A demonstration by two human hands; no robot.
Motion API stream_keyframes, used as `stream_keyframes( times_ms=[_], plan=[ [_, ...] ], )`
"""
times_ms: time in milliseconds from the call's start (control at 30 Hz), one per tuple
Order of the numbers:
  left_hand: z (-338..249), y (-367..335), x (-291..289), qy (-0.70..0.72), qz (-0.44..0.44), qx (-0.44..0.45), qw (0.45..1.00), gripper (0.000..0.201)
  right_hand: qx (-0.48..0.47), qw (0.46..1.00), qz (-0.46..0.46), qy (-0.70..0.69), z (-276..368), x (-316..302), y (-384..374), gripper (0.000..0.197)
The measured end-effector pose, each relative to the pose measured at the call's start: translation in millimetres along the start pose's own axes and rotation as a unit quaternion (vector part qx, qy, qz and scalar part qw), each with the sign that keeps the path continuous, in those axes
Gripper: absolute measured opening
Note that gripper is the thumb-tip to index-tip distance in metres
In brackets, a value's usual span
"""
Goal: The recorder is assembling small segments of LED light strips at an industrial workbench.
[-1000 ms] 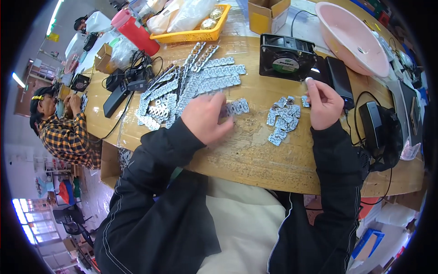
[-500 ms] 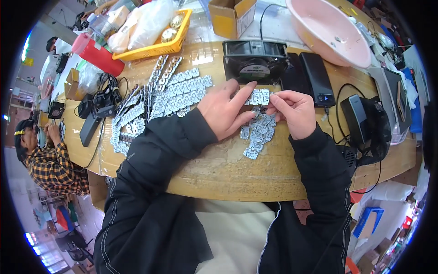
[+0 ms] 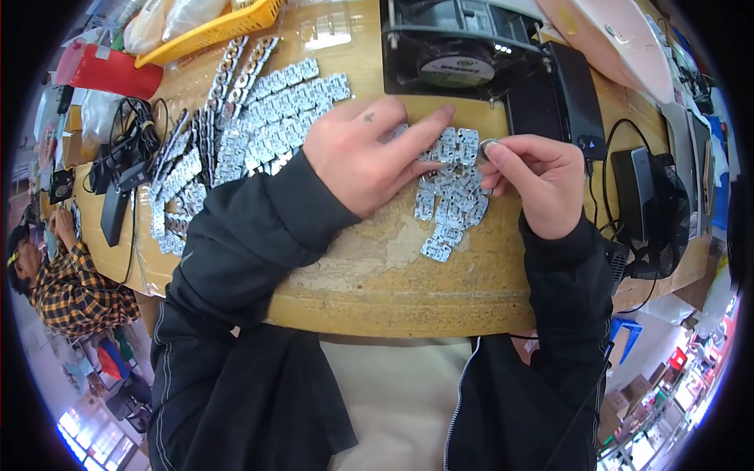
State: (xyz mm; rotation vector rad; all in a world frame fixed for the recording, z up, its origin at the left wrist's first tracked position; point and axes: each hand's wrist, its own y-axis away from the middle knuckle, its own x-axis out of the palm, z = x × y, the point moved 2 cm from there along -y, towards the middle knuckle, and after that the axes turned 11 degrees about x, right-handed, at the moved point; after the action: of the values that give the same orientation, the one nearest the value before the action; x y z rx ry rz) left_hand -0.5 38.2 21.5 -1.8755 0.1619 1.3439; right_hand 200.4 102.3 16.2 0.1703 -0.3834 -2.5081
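Note:
On the table before me, a strip of small pale blue-and-white rectangular plates [image 3: 455,147] lies between the index finger and thumb of my left hand [image 3: 357,153], which steadies its left end. My right hand [image 3: 546,177] pinches a small round metal disc [image 3: 487,147] by the strip's right end. Just below the fingers sits a loose heap of similar linked plates [image 3: 452,208], trailing toward me. Left of my left hand are several more strips of plates [image 3: 287,110], some showing round metal parts.
A black fan [image 3: 455,67] stands beyond my hands, beside a black box-like device [image 3: 577,94]. Cables and a black pouch [image 3: 656,228] are at right. A red bottle [image 3: 110,71], yellow basket [image 3: 208,35] and black adapters [image 3: 116,212] are left; a co-worker [image 3: 75,290] sits farther left. A pink basin [image 3: 620,39] is at far right.
My view has moved closer to the table. My right hand has drawn slightly right from the strip, and the disc in its fingertips now shows clearly. My left hand stays at the strip.

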Motion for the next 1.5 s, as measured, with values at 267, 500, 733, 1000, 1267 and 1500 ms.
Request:
stream_keyframes(
  times_ms=[267,500,733,1000,1267,1500],
  plan=[
    [-3.0,2.7,2.7,0.021,-0.018,0.033,0.999,0.054,-0.002,0.999,0.050,-0.011,-3.2,-3.4,-0.3,0.010],
    [-2.0,9.3,12.3,-0.003,-0.036,0.043,0.998,0.046,-0.019,0.995,0.058,0.076,-2.3,0.1,2.5,0.009],
    [-1.8,6.5,8.5,0.088,-0.031,-0.010,0.996,0.024,-0.044,0.996,0.032,0.064,-9.0,7.0,-1.7,0.011],
    [-3.5,7.0,7.8,0.216,0.012,-0.098,0.971,0.013,-0.096,0.991,0.021,0.087,-13.0,16.4,-2.2,0.013],
    [1.5,5.3,8.1,0.278,0.025,-0.102,0.955,0.012,-0.117,0.982,0.032,0.147,-13.4,22.9,-1.5,0.016],
    [3.1,8.4,8.6,0.284,0.030,-0.094,0.954,0.012,-0.106,0.989,0.041,0.091,-10.8,25.5,1.5,0.017]
  ],
)
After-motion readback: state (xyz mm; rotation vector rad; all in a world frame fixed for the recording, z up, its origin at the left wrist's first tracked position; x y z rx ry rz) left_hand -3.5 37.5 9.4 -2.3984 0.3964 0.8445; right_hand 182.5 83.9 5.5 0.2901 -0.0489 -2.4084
